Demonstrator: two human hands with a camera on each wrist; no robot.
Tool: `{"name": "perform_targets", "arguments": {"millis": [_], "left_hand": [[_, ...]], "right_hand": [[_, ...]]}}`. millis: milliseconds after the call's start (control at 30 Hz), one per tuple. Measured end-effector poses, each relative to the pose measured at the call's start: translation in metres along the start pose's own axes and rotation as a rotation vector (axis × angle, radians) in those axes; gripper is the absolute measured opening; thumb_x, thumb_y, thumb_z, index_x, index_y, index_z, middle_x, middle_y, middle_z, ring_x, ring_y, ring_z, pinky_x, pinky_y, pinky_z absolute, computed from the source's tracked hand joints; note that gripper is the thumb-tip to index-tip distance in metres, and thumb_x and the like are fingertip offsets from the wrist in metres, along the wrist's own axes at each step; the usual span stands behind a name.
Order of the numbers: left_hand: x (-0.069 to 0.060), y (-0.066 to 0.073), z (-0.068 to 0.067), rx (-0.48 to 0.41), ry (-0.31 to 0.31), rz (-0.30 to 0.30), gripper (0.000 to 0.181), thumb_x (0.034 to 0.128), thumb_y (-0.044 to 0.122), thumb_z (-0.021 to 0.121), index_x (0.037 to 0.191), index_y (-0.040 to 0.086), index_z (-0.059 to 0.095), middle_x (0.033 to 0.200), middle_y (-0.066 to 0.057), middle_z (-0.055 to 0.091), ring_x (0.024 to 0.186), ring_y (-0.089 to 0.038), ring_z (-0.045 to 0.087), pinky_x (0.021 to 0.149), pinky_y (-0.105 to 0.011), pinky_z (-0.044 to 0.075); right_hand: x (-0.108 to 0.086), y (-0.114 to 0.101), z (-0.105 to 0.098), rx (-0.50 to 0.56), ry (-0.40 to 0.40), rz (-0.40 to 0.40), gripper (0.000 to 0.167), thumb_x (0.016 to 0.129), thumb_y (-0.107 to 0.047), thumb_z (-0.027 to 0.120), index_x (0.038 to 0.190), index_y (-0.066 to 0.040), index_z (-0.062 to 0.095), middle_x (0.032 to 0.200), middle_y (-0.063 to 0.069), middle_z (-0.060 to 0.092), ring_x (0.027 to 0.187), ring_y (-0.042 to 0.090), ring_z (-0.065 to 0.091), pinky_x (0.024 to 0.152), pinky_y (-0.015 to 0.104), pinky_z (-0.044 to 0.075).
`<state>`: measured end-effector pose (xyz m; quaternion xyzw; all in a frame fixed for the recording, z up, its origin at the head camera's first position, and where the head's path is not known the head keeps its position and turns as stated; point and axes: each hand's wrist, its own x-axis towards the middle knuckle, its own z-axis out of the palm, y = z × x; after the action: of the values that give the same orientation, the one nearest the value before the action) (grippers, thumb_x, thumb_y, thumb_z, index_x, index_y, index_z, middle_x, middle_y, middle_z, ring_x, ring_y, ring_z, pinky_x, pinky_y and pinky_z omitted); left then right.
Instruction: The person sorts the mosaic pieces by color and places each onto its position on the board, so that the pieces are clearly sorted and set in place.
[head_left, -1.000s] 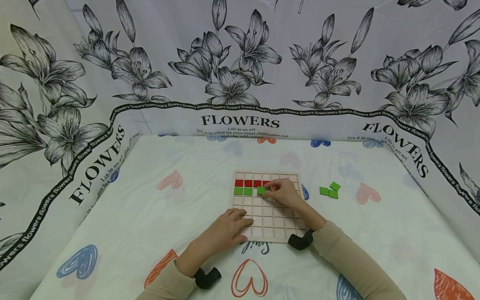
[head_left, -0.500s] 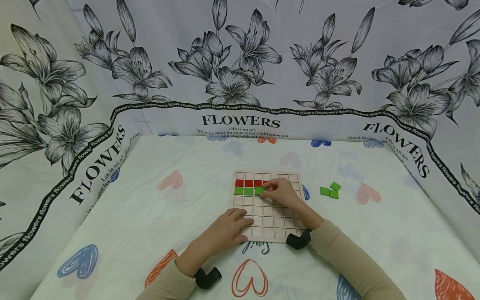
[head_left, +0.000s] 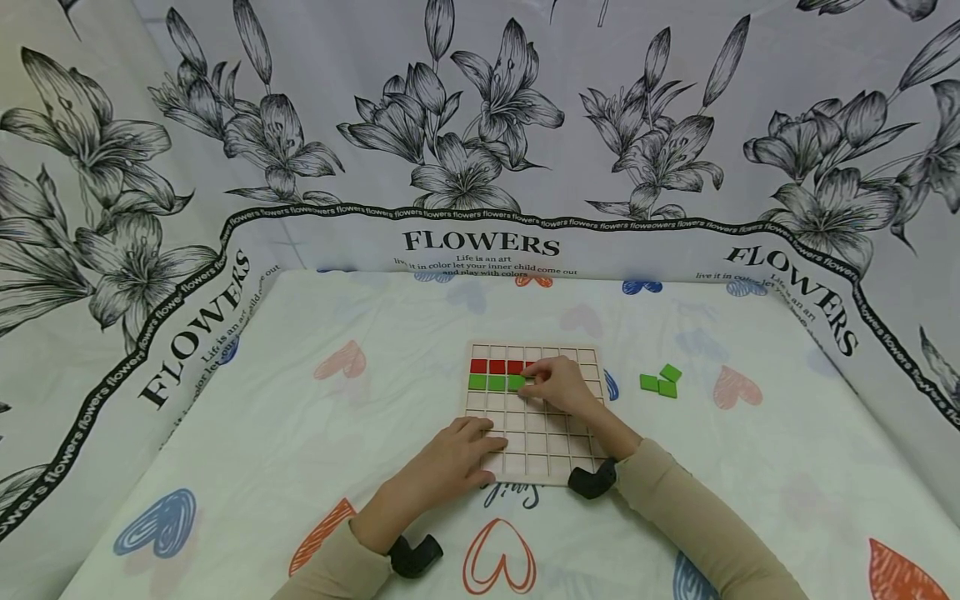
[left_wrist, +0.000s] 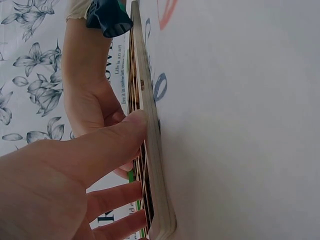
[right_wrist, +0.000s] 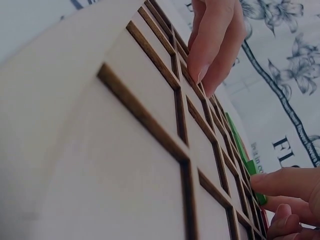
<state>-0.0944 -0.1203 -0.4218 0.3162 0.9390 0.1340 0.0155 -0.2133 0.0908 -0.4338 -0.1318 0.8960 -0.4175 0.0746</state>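
Green tile (head_left: 516, 382) at the fingertips of the right grip (head_left: 564, 387), at the third cell of its row on the gridded wooden board (head_left: 551, 467). Completed work lies just left of this grip: two green tiles (head_left: 496, 382) occupy the first cells of the same row. Directly beyond them is a row of red tiles (head_left: 497, 367), of which three show whole and a fourth in part; what follows it is hidden by the right grip. Remaining work, as judged from the layout, comprises settling the third tile in its cell and adding the three loose green tiles (head_left: 648, 382), clustered on the table (head_left: 405, 325) to the right of the grip, off the board and well apart from it. Nearer than the right grip, the visible cells are bare. Relative to that grip, the green tile projects leftward, its right-hand edge pinched between thumb and index finger; whether it sits fully flat cannot be told. The left grip (head_left: 450, 457) clasps nothing: its fingers, spread apart, rest on the board's near left part, thumb against the rim, presumably steadying it.
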Motion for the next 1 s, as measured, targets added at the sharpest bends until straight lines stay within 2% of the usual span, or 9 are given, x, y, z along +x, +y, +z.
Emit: {"name": "perform_targets", "arguments": {"millis": [300, 1000], "left_hand": [[0.0002, 0.0014, -0.0025, 0.015, 0.014, 0.022, 0.042, 0.0884, 0.032, 0.067, 0.127, 0.016, 0.061, 0.135, -0.011, 0.055, 0.126, -0.028, 0.051, 0.102, -0.043, 0.048], [-0.0008, 0.0024, -0.0042, 0.021, 0.023, 0.032, 0.041, 0.0881, 0.031, 0.068, 0.125, 0.015, 0.062, 0.133, -0.011, 0.056, 0.124, -0.028, 0.052, 0.101, -0.043, 0.048]], "right_hand": [[-0.0017, -0.0065, -0.0001, 0.002, 0.006, 0.066, 0.027, 0.077, -0.015, 0.080, 0.100, -0.003, 0.074, 0.065, -0.001, 0.051, 0.064, 0.013, 0.045, 0.059, 0.023, 0.035], [-0.0024, -0.0072, -0.0009, 0.014, -0.004, 0.038, 0.025, 0.079, -0.013, 0.077, 0.102, -0.003, 0.074, 0.064, -0.001, 0.053, 0.063, 0.013, 0.045, 0.060, 0.023, 0.036]]}}
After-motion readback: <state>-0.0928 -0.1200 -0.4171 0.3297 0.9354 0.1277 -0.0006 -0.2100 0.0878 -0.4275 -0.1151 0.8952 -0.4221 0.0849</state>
